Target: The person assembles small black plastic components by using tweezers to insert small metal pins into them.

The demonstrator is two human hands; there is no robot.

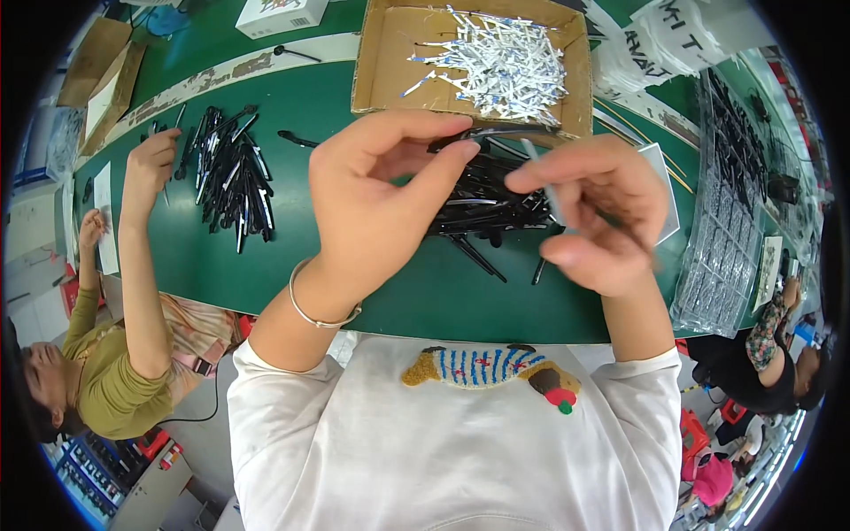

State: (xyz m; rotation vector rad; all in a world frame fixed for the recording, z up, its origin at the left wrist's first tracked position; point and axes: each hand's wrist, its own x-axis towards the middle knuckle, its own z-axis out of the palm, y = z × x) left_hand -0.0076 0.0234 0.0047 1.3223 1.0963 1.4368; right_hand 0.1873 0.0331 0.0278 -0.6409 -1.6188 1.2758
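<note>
My left hand (pixel 367 199) pinches one end of a slim, curved black strip (pixel 513 130) between thumb and fingers. The strip reaches rightward, level, above a pile of glossy black elongated parts (pixel 487 199) on the table. My right hand (pixel 615 199) is close to the strip's other end, smeared by motion. A thin whitish strip (pixel 551 190) shows at its fingers; whether it is still joined to the black strip I cannot tell. Part of the pile is hidden behind both hands.
A cardboard box (pixel 381 62) of white and blue paper strips stands behind the pile on the green table (pixel 266 274). Another black pile (pixel 232 177) lies left, near a co-worker's hand (pixel 152 164). Clear plastic trays (pixel 722 212) line the right side.
</note>
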